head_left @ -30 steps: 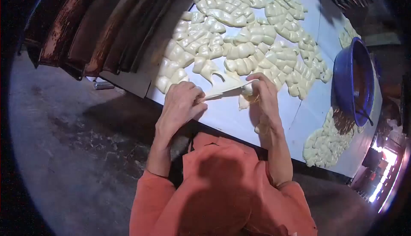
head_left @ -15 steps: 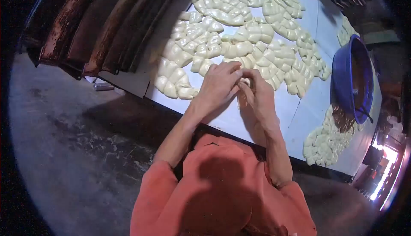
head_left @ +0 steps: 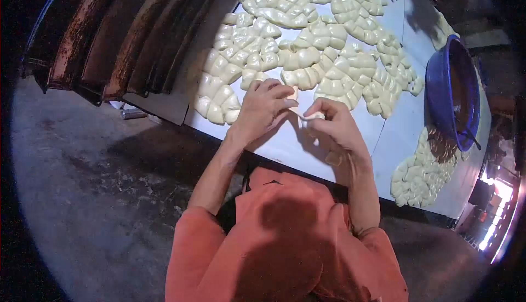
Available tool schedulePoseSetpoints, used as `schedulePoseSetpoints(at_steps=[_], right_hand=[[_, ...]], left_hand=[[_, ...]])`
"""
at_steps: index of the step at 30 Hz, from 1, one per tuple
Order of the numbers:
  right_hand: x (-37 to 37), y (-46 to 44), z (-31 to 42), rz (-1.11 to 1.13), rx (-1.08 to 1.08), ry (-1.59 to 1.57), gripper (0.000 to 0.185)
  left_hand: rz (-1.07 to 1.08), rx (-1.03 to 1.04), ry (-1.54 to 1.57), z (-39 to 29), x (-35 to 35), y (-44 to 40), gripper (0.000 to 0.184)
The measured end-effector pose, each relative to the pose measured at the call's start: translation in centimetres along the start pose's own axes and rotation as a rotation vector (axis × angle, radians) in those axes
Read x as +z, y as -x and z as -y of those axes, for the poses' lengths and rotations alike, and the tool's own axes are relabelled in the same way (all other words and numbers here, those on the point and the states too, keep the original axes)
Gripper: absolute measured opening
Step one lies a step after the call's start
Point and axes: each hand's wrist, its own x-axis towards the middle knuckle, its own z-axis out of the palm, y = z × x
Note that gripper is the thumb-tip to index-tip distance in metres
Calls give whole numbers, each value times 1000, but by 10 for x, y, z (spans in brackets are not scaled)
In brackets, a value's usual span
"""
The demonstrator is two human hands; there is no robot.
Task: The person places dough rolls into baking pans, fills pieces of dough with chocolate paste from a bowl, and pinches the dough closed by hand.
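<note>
at the near edge of the bench (head_left: pixel 274 149), both hands are busy with 1 small piece of pale, dough-like material (head_left: pixel 314 115), and it's a close-up bit of fingerwork! the left hand (head_left: pixel 258 110) has its end gripped, fingers curled over the top, while the right hand (head_left: pixel 341 127) pinches the other end between thumb and fingertips. between the 2 hands runs a thin strip, held above the white surface, and that's the part to watch: it looks soft and stretchy, so a light, even pull from both sides should serve it best, and a sharp tug on 1 side could tear it. keep the pinch near the thicker ends, wrists low and steady, so the middle isn't squeezed flat.

just beyond the fingers, the pale segmented slabs (head_left: pixel 219 100) sprawl across the bench, close enough that a dangling end might stick to them; working on this near side, with a little air beneath the strip, looks sensible. off to the right, well apart from the hands, sits the blue basin (head_left: pixel 435 85), with a pale lumpy patch (head_left: pixel 417 178) spread beside it.
</note>
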Motion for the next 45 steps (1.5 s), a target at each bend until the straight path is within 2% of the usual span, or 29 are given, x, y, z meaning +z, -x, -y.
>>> schedulePoseSetpoints(at_steps=[1, 3, 5, 6, 7, 8, 10, 14, 15, 17, 20, 21, 22, 23, 24, 25, 26, 28, 29, 31, 32, 33, 34, 39, 40, 42, 43, 44, 45], right_hand=[[-2, 7, 3, 4, 1, 0, 12], [-9, 28, 10, 91, -103, -396, 17], [-35, 39, 0, 137, -239, -416, 26], [-43, 45, -1, 38, -272, -410, 28], [-52, 51, -1, -69, -311, -400, 33], [-64, 52, -7, 33, -344, -541, 44], [-43, 60, 11, -156, -242, -472, 53], [-38, 60, -4, -251, -163, -503, 37], [-39, 59, -12, -245, -176, -518, 35], [-43, 62, -19, -268, -179, -457, 33], [-52, 69, -33, -417, -192, -280, 28], [-56, 72, -37, -525, -192, -160, 26], [-62, 73, -40, -649, -400, 187, 20], [-70, 78, -42, -674, -402, 183, 20], [-78, 82, -45, -766, -513, 414, 20], [-86, 85, -49, -848, -618, 650, 20], [-90, 85, -59, -827, -564, 346, 23], [-95, 99, -55, -778, -524, 99, 27], [-97, 106, -50, -706, -481, -141, 31], [-99, 117, -36, -646, -544, -238, 36], [-101, 124, -31, -519, -536, -512, 35], [-104, 130, -26, -380, -521, -778, 34], [-105, 132, -24, -404, -563, -841, 28], [-162, 146, -24, -360, -576, -870, 19], [-178, 147, -24, -391, -569, -817, 18], [-215, 152, -8, -432, -653, -782, 13], [-240, 153, 4, -673, -729, -623, 12], [-280, 158, 11, -698, -784, -413, 13], [-294, 166, 36, -801, -720, -378, 14]], left_hand=[[-25, -6, -37, 0, 1, 3, 24], [12, -41, -72, -1, 1, 7, 27], [-26, -62, -90, -3, -2, 7, 25], [71, -49, -97, 3, 0, 10, 43], [73, -26, -92, 2, -3, 9, 43], [122, -82, -56, -4, -7, 9, 59], [214, -180, -18, -29, -13, 6, 101], [49, -144, 222, -73, -11, -25, 101], [-1, -166, 383, -83, -4, -33, 79], [213, -561, 936, -101, 0, -49, 49], [186, -491, 871, -103, 21, -54, 31], [204, -470, 875, -106, 29, -54, 31], [202, -528, 944, -111, 37, -54, 30], [200, -589, 1012, -116, 43, -54, 30], [309, -633, 1170, -121, 44, -58, 47], [326, -620, 1172, -130, 50, -62, 47], [165, -555, 1172, -143, 58, -66, 60], [-67, -320, 1006, -160, 72, -79, 91], [-194, -179, 942, -168, 79, -89, 85], [-232, -93, 1051, -193, 92, -103, 81], [-288, -34, 1339, -208, 113, -109, 77], [-295, 124, 1151, -213, 125, -116, 77], [-358, 87, 1203, -223, 138, -121, 77], [-307, -26, 1302, -258, 174, -135, 90], [-62, -194, 1457, -263, 169, -132, 98], [3, -229, 1448, -271, 172, -134, 98], [55, -282, 1420, -272, 172, -135, 99], [121, -325, 1341, -268, 165, -132, 84], [123, -313, 1341, -261, 160, -132, 84]])
